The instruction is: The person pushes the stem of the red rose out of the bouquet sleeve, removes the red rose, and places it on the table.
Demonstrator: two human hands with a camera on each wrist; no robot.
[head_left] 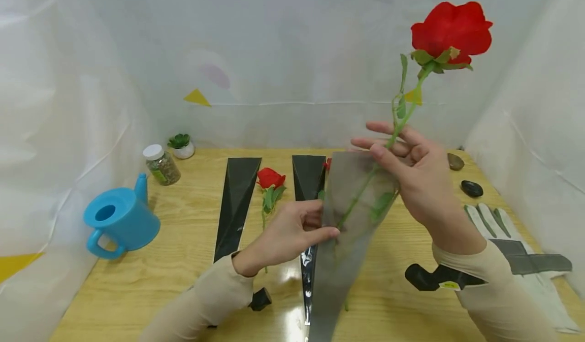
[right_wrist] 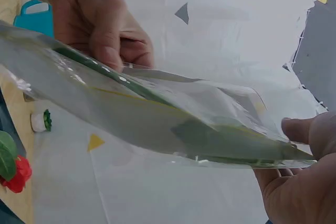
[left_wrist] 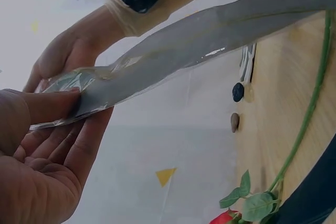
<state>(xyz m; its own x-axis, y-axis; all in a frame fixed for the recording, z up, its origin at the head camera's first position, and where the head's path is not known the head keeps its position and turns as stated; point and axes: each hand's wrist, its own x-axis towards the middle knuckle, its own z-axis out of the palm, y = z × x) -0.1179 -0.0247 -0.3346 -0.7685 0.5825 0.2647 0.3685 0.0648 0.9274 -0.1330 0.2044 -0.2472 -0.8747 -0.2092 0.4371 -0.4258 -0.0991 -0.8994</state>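
Observation:
A red rose [head_left: 451, 33] with a long green stem leans up to the right in the head view. Its lower stem runs inside a translucent grey flower sleeve [head_left: 335, 281], which tapers toward the bottom. My right hand [head_left: 422, 187] pinches the stem at the sleeve's mouth, thumb in front, other fingers spread behind. Lower down, my left hand [head_left: 290, 233] pinches the sleeve's left edge between thumb and fingers. The left wrist view shows the sleeve [left_wrist: 173, 45] between both hands. In the right wrist view the stem shows green through the film [right_wrist: 142, 114]; the bloom is out of frame.
Two black sleeves [head_left: 236, 200] [head_left: 309, 177] and a red rose [head_left: 270, 178] lie on the wooden table. Another rose is mostly hidden behind the grey sleeve. Left are a blue watering can [head_left: 125, 220], a jar [head_left: 162, 167] and a succulent [head_left: 183, 146]; right, stones [head_left: 472, 189] and gloves [head_left: 516, 250].

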